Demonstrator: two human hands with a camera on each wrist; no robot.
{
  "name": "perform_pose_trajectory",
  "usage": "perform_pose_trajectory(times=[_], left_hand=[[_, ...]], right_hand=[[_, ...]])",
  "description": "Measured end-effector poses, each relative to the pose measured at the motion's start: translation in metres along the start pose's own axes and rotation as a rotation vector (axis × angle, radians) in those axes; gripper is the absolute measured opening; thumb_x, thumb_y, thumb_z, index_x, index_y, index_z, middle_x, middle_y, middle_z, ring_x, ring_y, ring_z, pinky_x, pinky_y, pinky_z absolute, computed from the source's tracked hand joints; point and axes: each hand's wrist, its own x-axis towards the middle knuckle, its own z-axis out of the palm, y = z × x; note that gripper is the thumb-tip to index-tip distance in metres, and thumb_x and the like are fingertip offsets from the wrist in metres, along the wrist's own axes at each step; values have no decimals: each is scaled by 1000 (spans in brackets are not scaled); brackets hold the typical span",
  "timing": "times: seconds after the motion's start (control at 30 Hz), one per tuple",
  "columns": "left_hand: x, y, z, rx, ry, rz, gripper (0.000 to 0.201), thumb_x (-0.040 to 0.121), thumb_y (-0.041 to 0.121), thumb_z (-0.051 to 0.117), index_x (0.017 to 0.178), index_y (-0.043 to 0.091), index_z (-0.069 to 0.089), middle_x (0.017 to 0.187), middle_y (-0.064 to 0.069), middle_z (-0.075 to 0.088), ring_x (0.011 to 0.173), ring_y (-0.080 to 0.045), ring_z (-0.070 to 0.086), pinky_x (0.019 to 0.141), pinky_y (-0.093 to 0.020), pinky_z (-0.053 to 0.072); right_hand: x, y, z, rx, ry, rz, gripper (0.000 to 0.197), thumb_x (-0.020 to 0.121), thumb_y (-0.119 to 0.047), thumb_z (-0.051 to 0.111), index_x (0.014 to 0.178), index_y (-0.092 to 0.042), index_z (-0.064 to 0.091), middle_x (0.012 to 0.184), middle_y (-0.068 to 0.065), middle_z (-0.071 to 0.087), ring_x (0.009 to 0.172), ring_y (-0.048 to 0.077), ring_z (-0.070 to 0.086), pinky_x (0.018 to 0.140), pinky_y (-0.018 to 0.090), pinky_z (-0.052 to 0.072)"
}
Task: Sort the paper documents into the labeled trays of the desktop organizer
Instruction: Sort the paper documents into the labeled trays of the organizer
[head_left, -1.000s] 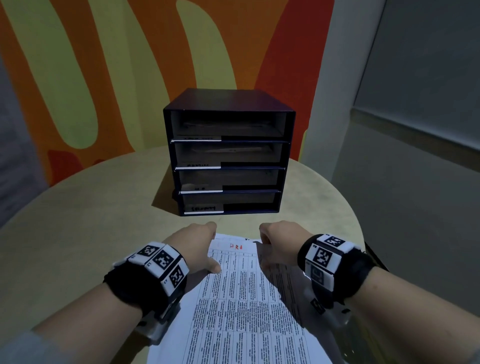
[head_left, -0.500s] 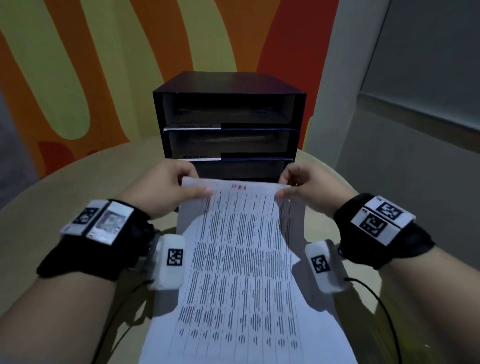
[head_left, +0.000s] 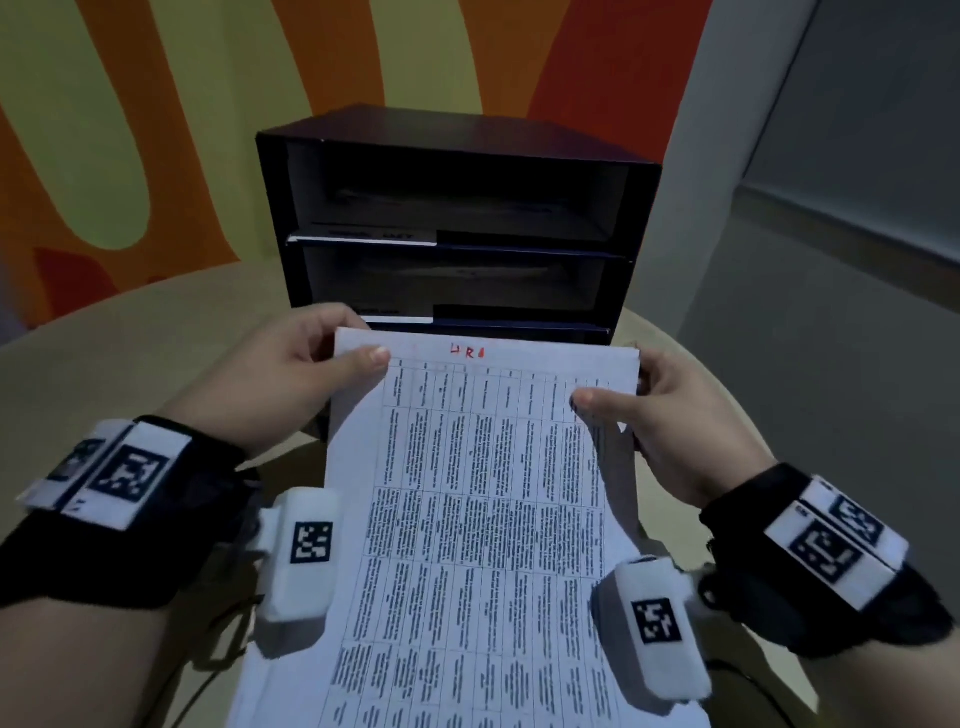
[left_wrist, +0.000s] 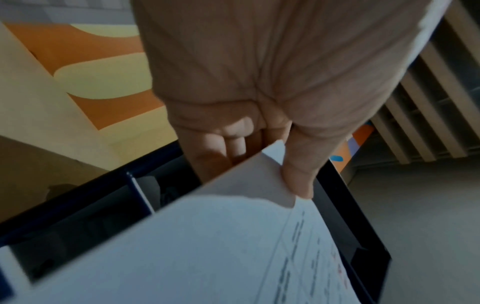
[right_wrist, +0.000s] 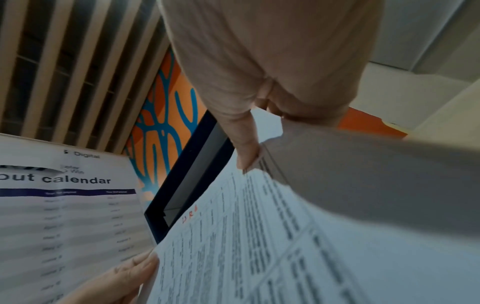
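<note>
Holding a printed sheet (head_left: 478, 519) by its two top corners, the left hand (head_left: 280, 384) and the right hand (head_left: 680, 421) each pinch it with the thumb on top and the fingers beneath. The sheet fills the lower middle of the head view, its top edge just before the black organizer (head_left: 457, 228) on the round table (head_left: 130, 338). Red handwriting marks the sheet's top margin.

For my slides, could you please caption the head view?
Both hands, left hand and right hand, pinch a printed sheet by its top corners before the dark desktop organizer.
</note>
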Motion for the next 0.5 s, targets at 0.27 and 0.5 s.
perform_pose_trajectory(times=[0.27, 0.5], left_hand=[[11, -14, 0, -96, 125, 14, 22, 67, 37, 70, 74, 17, 63, 68, -1, 72, 60, -13, 69, 49, -23, 52], [7, 2, 9, -202, 148, 63, 11, 85, 26, 56, 82, 16, 50, 65, 3, 67, 53, -10, 64, 40, -21, 45]], right_hand=[[21, 0, 11, -126, 67, -154, 23, 77, -1, 76, 93, -15, 67, 84, 3, 76, 78, 19, 73, 64, 27, 55], [15, 3, 4, 46, -143, -76, 33, 87, -10, 62, 120, -12, 60, 113, 6, 71, 104, 24, 68, 86, 40, 54]])
